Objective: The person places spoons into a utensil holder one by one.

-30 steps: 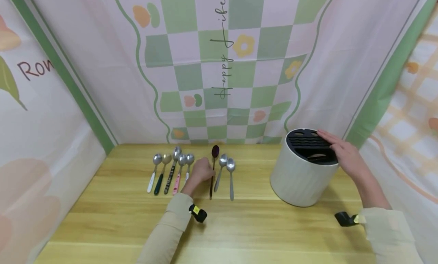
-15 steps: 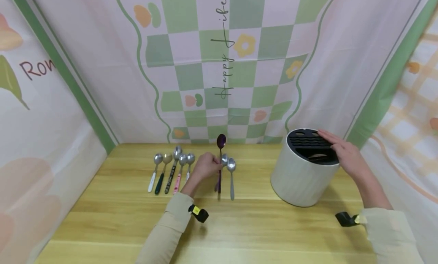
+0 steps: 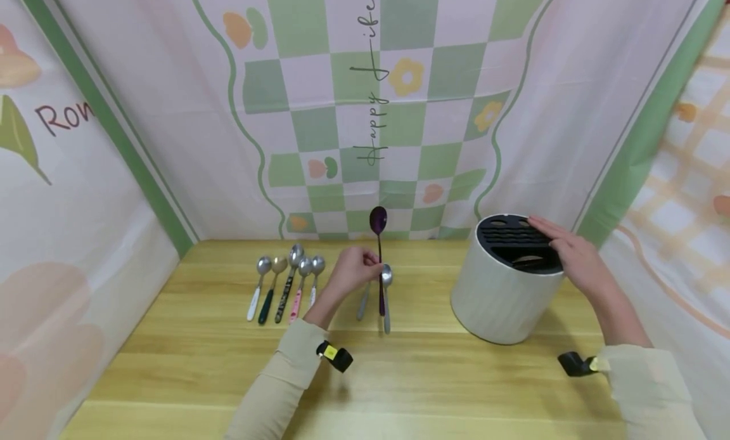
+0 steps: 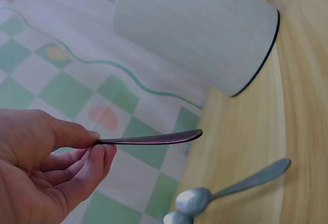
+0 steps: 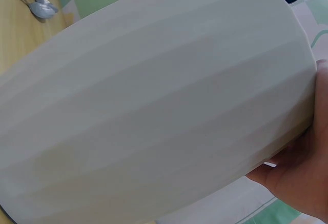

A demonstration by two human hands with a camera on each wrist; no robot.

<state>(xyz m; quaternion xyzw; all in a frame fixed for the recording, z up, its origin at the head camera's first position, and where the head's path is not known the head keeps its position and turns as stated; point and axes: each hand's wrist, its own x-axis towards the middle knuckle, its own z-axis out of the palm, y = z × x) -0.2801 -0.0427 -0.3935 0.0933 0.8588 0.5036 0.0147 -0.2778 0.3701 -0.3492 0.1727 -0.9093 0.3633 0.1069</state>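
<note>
head view put the two hands well apart over the table (image 3: 399, 389). the left hand (image 3: 356, 267) pinched a dark purple spoon (image 4: 154, 139) between thumb and fingers, its bowl pointing up above the hand and its handle hanging below, clear of the table. beneath the left hand lay two silver spoons (image 3: 387, 304), one partly hidden by it.

to the left of the left hand, five more spoons lay side by side: a white-handled one (image 3: 254, 299), a green-handled one (image 3: 267, 304), a black patterned one (image 3: 284, 300), a pink-handled one (image 3: 296, 302) and a pale-handled one (image 3: 313, 293).

the right hand (image 3: 578, 259) rested on the far-right rim of a ribbed white holder (image 3: 504, 307), fingers stretched out along the edge of its black slotted top (image 3: 504, 237). behind both hands hung a green-and-white checked cloth (image 3: 399, 120).
</note>
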